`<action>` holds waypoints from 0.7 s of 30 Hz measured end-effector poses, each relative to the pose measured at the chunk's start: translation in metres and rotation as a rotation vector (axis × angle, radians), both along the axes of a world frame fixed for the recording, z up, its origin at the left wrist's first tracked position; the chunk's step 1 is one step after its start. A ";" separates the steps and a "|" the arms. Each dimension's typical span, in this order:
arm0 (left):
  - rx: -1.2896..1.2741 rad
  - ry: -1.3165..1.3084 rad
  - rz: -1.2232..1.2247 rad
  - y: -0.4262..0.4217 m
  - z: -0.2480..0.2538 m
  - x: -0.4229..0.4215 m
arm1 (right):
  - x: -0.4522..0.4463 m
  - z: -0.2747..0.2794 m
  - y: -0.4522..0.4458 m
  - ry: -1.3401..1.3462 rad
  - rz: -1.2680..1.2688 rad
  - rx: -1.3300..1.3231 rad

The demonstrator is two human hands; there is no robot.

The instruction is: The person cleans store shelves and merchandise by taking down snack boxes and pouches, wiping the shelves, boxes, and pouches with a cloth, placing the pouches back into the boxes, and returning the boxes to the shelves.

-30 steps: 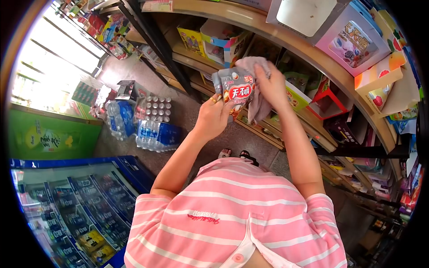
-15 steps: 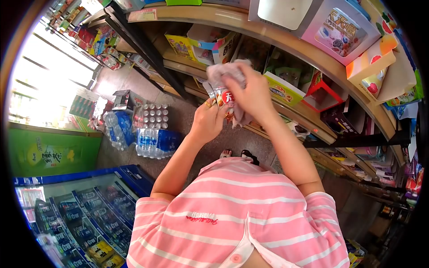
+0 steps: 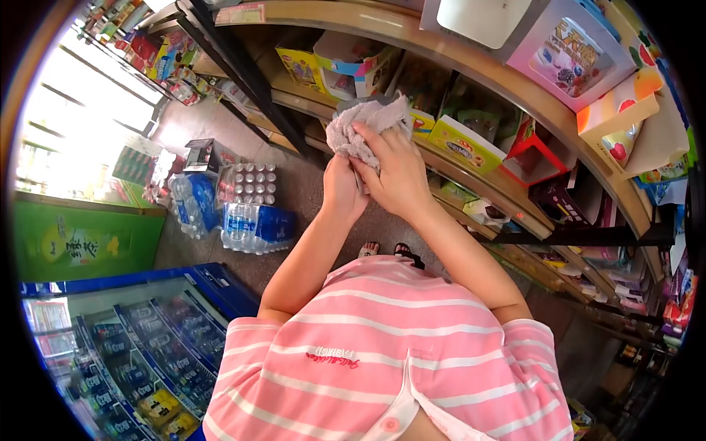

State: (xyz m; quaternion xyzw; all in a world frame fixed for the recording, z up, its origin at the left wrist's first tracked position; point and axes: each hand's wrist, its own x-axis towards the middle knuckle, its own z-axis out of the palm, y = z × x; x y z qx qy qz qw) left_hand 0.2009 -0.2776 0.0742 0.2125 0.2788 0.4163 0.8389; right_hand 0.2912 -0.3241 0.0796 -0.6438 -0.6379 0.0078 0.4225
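Observation:
My right hand (image 3: 397,173) is closed on a crumpled pale pinkish-grey cloth (image 3: 365,132), pressing it down in front of me. My left hand (image 3: 344,189) touches the right one from below, its fingers curled round the small snack packet seen half a second ago. The cloth and my right hand now cover almost all of that packet. Just past the cloth, on the shelf, are a yellow open-topped carton (image 3: 300,67) and a white carton with a colourful rim (image 3: 353,70).
Shelves with a green-yellow display box (image 3: 465,145) and a red-edged box (image 3: 540,158) curve round the front and right. Shrink-wrapped water bottles (image 3: 254,226) and a pack of cans (image 3: 248,184) stand on the floor. A blue-framed glass-topped cooler (image 3: 213,283) is at lower left.
The cloth has moved left and spread over the packet, whose red label no longer shows. My right hand has come down and left, against my left hand.

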 end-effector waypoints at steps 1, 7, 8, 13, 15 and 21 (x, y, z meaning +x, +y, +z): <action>-0.007 0.001 -0.005 -0.002 -0.003 -0.001 | 0.001 -0.001 -0.004 0.001 -0.005 -0.007; -0.011 -0.195 -0.136 0.015 -0.003 -0.014 | 0.014 -0.005 -0.036 -0.120 0.099 -0.102; -0.016 -0.195 -0.130 0.014 -0.005 -0.014 | 0.017 -0.005 -0.040 -0.173 0.125 -0.068; 0.031 -0.116 -0.171 0.020 -0.008 -0.016 | 0.056 -0.038 -0.052 0.128 -0.024 -0.054; 0.055 -0.129 -0.199 0.021 0.000 -0.019 | 0.068 -0.040 -0.048 0.572 -0.245 -0.047; 0.061 -0.101 -0.221 0.024 -0.015 -0.010 | 0.061 -0.006 -0.037 1.032 -0.142 0.166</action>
